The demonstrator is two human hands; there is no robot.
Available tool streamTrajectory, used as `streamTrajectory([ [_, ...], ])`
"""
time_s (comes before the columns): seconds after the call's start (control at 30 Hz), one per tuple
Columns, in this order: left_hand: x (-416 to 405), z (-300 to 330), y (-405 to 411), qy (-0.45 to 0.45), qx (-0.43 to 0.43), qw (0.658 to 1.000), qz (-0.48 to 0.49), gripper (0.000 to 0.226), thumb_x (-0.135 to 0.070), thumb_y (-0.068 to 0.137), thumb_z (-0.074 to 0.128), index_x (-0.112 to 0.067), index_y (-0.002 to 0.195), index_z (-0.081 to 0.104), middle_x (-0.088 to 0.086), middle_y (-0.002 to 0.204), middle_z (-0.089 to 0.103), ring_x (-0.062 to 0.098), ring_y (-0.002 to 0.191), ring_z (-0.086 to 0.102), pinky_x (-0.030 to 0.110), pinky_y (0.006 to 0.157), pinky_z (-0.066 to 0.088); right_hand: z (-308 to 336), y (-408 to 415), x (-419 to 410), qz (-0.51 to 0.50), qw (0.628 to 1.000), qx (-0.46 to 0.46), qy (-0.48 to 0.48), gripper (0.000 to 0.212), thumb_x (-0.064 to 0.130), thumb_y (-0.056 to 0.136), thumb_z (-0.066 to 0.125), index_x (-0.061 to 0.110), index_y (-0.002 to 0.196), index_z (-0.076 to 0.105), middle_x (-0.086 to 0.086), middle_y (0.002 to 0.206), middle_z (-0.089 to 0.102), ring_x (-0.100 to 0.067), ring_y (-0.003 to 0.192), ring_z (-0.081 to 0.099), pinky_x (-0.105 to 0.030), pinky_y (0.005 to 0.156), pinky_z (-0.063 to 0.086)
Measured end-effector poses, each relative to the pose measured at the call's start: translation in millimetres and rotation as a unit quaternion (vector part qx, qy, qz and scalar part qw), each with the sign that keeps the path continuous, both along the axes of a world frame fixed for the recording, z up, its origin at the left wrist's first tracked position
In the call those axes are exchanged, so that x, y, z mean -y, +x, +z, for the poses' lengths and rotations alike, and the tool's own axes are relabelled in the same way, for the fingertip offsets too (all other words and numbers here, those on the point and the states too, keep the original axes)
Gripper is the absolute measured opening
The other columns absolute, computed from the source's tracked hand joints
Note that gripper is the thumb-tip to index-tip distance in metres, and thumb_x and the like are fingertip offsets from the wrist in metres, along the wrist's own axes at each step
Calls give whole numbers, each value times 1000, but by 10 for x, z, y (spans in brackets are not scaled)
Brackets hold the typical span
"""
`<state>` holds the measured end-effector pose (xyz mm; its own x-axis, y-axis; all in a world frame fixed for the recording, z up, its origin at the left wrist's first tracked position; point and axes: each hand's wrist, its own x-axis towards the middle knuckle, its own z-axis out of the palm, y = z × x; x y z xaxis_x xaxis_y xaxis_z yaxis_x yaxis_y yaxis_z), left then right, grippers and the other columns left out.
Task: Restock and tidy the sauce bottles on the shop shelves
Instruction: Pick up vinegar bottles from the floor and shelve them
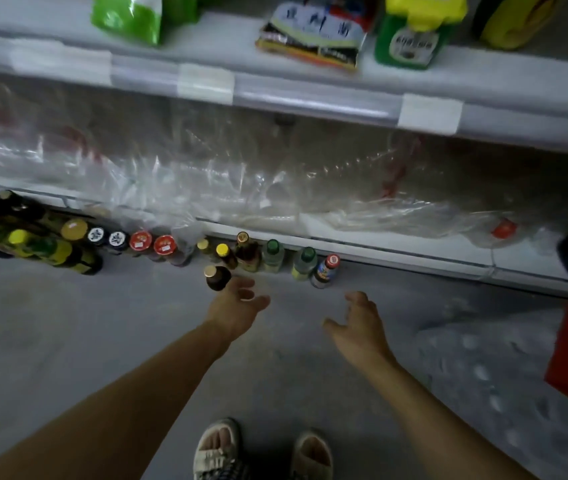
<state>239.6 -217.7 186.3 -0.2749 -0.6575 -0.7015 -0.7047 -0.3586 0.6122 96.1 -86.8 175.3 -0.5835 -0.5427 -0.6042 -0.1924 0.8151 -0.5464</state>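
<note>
Printing shows on the noodle packet (313, 32) and bottle caps (140, 241), all too blurred to read.

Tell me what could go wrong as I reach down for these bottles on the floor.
1. The gold-capped brown bottle stands alone, in front of the row, right by the left hand; a nudge could topple it.
2. The row bottles stand close together, like the two green-capped ones; a knock could spread.
3. The loose plastic wrap overhangs the row and could snag.
</note>
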Motion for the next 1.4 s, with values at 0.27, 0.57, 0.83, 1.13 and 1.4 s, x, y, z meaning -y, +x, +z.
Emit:
streamTrajectory([
  [0.27,285,-1533,-72,-72,-45,996,-40,55,-30,92,57,-20,141,36,4,140,46,20,123,47,33,100,42,-1431,-53,419,-37,992,13,-122,57,21,85,68,20,135,40,2,135,49,-17,125,48,-23,94,37],
  [0.57,622,-2592,-438,-178,-191,964,-48,63,-22,91,60,-24,145,27,-3,139,46,12,128,40,31,107,33,-2405,-178,911,-58,970,-73,-226,73,15,85,67,19,145,26,4,136,45,-14,126,43,-27,101,35],
  [0.83,842,-2966,-791,-274,-223,934,-45,44,-24,90,60,-20,131,46,-3,118,55,12,112,49,29,98,40,-2728,-345,1280,-122,956,-104,-244,49,24,91,58,16,135,35,-7,128,51,-28,117,51,-34,95,39],
  [1.13,810,-2997,-830,-325,-204,923,-42,37,-27,90,61,-16,124,53,3,120,62,18,114,55,36,96,47,-2818,-279,1185,-104,943,-171,-267,31,27,95,53,8,118,47,-10,115,57,-27,108,53,-34,86,43],
  [1.4,620,-2990,-307,-312,-228,922,-11,27,-23,87,64,-14,113,59,-1,112,65,13,109,59,40,94,51,-2752,-212,732,-83,937,-161,-298,31,24,93,57,13,122,51,-6,116,58,-20,105,54,-27,83,40],
])
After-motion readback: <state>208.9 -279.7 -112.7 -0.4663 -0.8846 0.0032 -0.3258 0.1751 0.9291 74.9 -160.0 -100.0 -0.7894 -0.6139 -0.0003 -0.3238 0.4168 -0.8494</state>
